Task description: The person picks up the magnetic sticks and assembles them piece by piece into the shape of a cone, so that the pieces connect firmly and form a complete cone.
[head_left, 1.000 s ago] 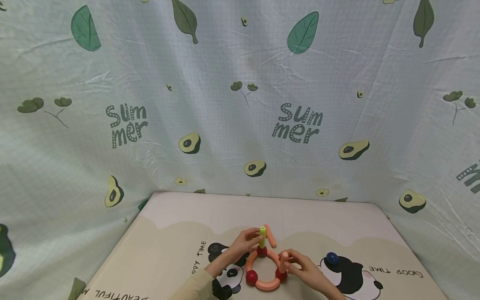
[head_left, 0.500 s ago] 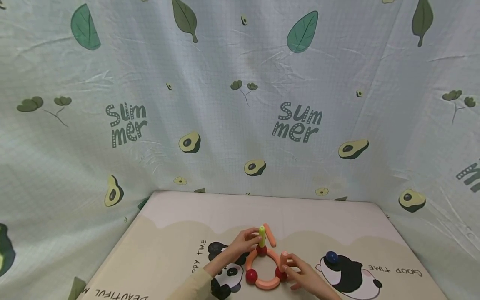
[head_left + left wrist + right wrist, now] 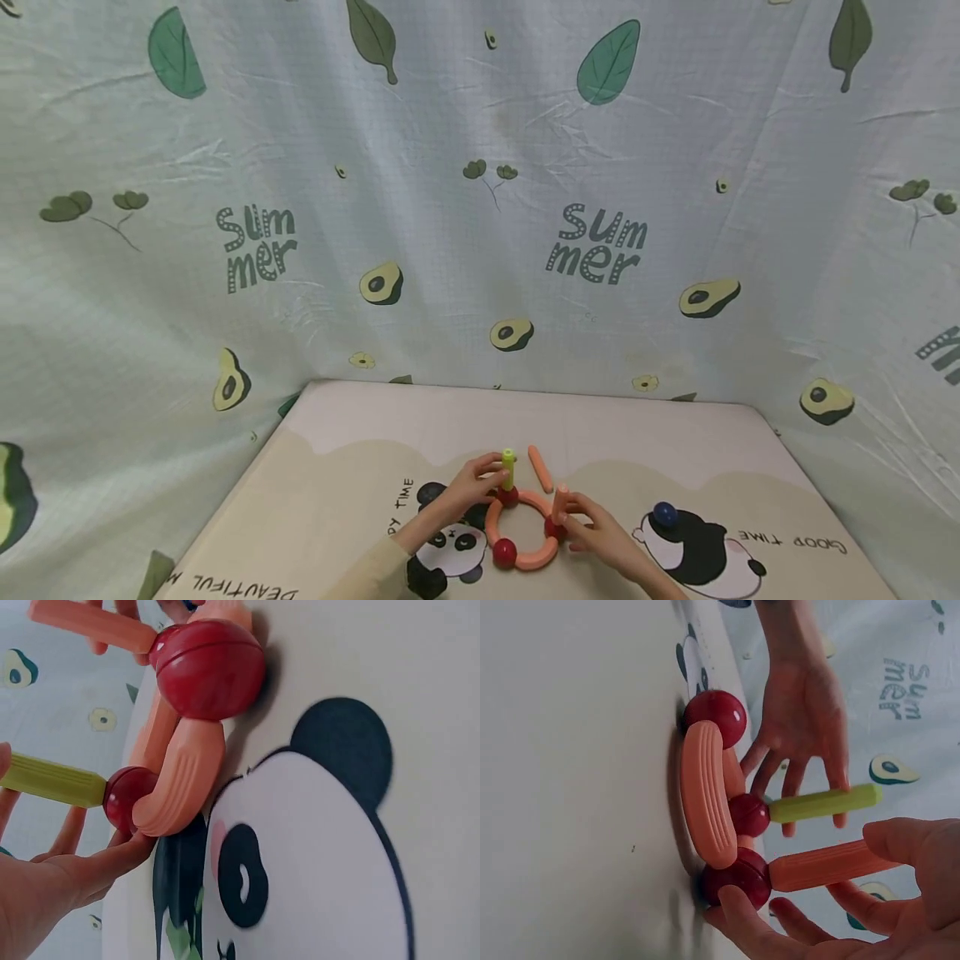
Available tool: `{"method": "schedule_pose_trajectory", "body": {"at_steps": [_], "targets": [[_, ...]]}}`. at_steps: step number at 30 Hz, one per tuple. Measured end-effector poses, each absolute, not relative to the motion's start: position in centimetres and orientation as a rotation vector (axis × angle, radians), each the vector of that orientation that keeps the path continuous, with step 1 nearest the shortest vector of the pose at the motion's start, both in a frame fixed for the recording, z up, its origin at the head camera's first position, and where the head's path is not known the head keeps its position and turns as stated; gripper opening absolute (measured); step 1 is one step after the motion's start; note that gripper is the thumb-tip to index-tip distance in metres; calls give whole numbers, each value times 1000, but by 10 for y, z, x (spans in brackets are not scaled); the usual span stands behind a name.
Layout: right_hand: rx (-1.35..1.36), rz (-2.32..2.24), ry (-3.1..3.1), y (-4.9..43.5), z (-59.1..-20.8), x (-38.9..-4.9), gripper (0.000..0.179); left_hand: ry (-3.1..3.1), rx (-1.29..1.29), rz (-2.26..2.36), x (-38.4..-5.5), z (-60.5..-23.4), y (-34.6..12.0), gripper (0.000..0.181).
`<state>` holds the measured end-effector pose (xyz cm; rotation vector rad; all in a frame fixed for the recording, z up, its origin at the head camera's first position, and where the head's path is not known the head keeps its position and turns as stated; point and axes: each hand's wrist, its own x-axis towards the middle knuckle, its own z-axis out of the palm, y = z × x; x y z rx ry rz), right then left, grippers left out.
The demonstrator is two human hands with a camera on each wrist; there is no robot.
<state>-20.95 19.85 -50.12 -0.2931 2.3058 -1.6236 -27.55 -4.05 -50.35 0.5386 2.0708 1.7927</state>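
Note:
A ring of curved orange sticks [image 3: 537, 558] joined by red balls [image 3: 504, 553] lies flat on the printed mat. From its far ball rises a yellow-green stick [image 3: 508, 469], which my left hand [image 3: 467, 487] pinches between thumb and fingers. In the left wrist view, fingers of that hand also reach down beside the far red ball [image 3: 129, 796]. At the ring's right side a straight orange stick [image 3: 825, 866] stands up from another ball. My right hand [image 3: 600, 533] pinches this stick near its top, with a lower finger touching the ball [image 3: 739, 879] beneath.
A loose orange stick [image 3: 540, 468] lies on the mat behind the ring. Off to the right sits a dark blue ball [image 3: 664, 514]. A printed curtain [image 3: 450, 250] hangs behind the table and along its sides.
The ring has turned counter-clockwise in the head view: its far ball shifted left and its right ball moved away from me. Both hands and the upright sticks moved with it.

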Motion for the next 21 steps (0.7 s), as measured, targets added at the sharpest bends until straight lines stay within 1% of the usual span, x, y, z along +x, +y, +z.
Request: {"method": "schedule_pose_trajectory", "body": {"at_steps": [6,11,17,21], "targets": [[-385,-1664,2352,193,-504,-225,44,2081,512,1812,-270,-504,-57,43],[-466,-1675,2335,190,-503,-234,42,2125,498,1794,-266,-506,-65,42],[-705,-1394,2586,182,-504,-241,27,2128,484,1797,-265,-506,-68,42],[-785,-1226,2682,173,-503,-243,24,2126,473,1799,-263,-505,-67,42]]}}
